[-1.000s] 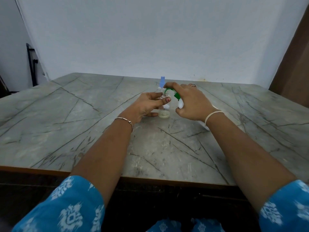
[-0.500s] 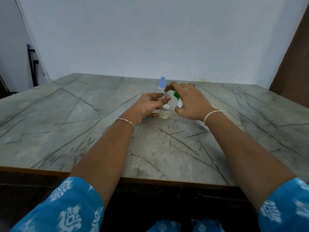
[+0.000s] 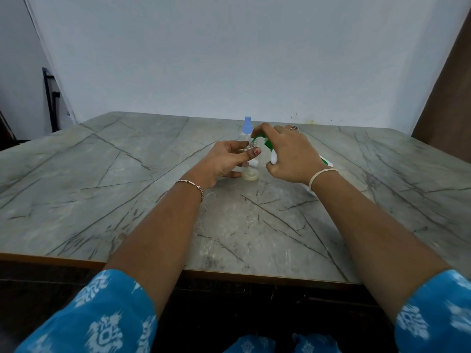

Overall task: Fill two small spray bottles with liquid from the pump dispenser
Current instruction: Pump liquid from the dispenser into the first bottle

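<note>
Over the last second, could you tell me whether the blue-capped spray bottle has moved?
No. The blue-capped spray bottle stands where it did, the same gap short of the table's far edge.

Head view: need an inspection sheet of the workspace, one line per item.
Surface: grey marble-pattern table, wooden front edge.
Job's things: open-necked small clear spray bottle, a little pale liquid at its bottom; green-and-white pump dispenser, green nozzle at that neck; second clear spray bottle with blue cap upright behind.
Clutter: nothing seen.
Grippers: left hand holds the open-necked bottle; right hand grips the dispenser.
Cables: nothing seen.
Surroundings: white backdrop; black stand at left; brown panel at right.
</note>
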Demonstrator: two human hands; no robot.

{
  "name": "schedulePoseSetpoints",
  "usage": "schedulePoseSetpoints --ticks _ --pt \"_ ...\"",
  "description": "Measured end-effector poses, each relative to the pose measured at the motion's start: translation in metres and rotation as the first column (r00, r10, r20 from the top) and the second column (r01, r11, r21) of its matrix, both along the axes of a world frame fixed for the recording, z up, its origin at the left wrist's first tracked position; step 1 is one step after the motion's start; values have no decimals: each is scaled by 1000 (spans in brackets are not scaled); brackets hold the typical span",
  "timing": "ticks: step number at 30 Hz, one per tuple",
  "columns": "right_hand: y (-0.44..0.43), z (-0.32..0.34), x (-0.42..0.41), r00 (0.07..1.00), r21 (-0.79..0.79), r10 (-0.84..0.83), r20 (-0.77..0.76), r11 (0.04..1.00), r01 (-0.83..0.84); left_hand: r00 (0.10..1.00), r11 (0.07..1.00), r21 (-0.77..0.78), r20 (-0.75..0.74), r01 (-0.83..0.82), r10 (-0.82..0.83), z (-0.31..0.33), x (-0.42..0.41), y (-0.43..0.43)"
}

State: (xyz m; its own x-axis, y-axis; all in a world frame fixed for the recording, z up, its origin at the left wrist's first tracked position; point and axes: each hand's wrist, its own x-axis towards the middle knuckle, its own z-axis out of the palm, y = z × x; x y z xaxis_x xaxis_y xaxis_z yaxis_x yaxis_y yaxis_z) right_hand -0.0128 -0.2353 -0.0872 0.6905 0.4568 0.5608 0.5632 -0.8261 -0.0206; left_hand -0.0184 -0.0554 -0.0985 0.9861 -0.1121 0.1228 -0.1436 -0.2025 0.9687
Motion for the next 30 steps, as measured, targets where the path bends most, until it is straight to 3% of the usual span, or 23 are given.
schedulePoseSetpoints --ticks 11,30 --pt "-7 -2 -1 1000 -42 -12 11 999 12 1000 1000 -19 6 3 -3 -1 -1 -1" --pt "-6 -3 1 999 33 18 -29 999 -17 1000 999 -43 5 21 -21 2 -4 -1"
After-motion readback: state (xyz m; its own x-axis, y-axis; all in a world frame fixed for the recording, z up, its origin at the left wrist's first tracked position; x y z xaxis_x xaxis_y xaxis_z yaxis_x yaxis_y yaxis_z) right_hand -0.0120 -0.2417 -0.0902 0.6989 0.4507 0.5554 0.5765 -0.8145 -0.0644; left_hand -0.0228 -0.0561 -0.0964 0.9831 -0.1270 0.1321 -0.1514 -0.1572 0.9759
